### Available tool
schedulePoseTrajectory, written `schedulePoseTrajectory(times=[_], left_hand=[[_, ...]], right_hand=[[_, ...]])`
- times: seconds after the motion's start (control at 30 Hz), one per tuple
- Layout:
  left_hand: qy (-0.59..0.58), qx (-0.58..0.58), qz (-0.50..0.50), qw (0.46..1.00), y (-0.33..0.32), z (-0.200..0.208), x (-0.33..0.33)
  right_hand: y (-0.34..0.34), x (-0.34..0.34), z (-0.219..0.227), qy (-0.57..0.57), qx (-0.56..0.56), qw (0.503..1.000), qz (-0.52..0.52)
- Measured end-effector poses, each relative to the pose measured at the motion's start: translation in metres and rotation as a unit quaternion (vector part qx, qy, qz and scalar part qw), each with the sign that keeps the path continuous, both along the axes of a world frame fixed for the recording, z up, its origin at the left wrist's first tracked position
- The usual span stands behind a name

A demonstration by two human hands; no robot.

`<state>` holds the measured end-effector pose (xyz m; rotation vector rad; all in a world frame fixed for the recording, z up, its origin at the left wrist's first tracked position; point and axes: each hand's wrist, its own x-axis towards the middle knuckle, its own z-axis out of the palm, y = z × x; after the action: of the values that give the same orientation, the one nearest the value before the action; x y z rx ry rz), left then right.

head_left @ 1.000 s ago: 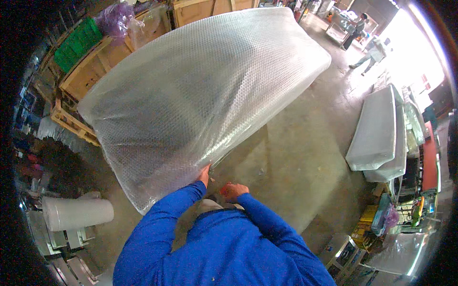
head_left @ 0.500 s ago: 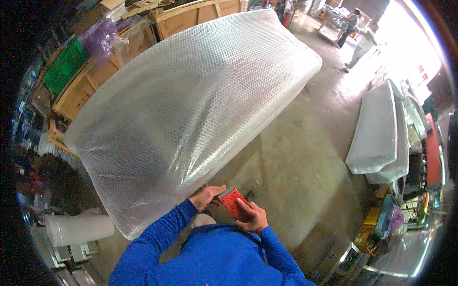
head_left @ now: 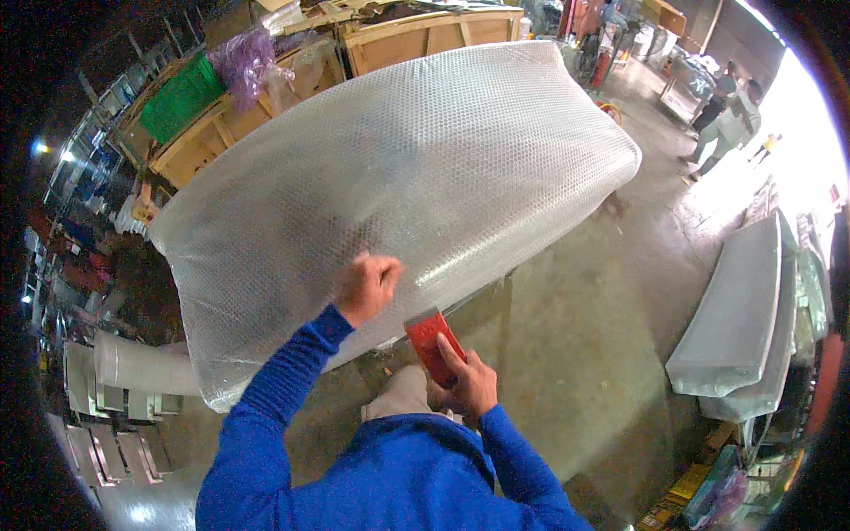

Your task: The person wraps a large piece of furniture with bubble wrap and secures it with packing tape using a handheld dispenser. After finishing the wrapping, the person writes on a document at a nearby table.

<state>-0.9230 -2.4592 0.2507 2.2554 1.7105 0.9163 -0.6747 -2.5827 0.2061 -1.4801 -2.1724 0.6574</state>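
Note:
A large, long object wrapped in bubble wrap [head_left: 416, 168] stretches across the view in front of me. My left hand [head_left: 367, 288] is raised over its near side, fingers curled together and slightly blurred. What they hold, if anything, cannot be made out, nor whether the hand touches the wrap. My right hand [head_left: 469, 380] grips a red, flat, box-shaped tool [head_left: 431, 343] with a grey edge at its far end. The thumb lies along the tool's face. That tool is close to the near edge of the wrapped object, right of my left hand.
Wooden crates [head_left: 425, 34] line the back, with a green panel [head_left: 181, 97] and purple plastic film [head_left: 243, 66] at the left. More wrapped pieces [head_left: 735, 310] stand on the right. A wrapped roll [head_left: 146, 363] lies at the lower left. Two people [head_left: 730, 119] are at the far right.
My left hand has left the red tool's end and moved up and left over the bubble wrap. The right hand still holds the tool, now slightly higher. The view has shifted.

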Motion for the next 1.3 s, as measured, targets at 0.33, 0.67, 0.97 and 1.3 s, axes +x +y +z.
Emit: schedulePoseTrajectory(times=[0.33, 0.67, 0.97, 1.3], left_hand=[[0.423, 0.145, -0.033, 0.894, -0.001, -0.043, 0.023], [0.608, 0.116, -0.128, 0.775, -0.031, -0.227, 0.012], [0.544, -0.261, -0.279, 0.747, -0.01, -0.181, 0.059], [0.185, -0.061, -0.055, 0.979, -0.006, -0.005, 0.029]], right_hand=[[0.011, 0.006, -0.102, -0.039, -0.077, 0.996, 0.0], [0.05, -0.025, -0.175, -0.095, -0.182, 0.978, 0.027], [0.053, -0.018, -0.18, -0.21, -0.277, 0.934, 0.086], [0.038, 0.072, -0.155, -0.133, -0.269, 0.949, -0.101]])
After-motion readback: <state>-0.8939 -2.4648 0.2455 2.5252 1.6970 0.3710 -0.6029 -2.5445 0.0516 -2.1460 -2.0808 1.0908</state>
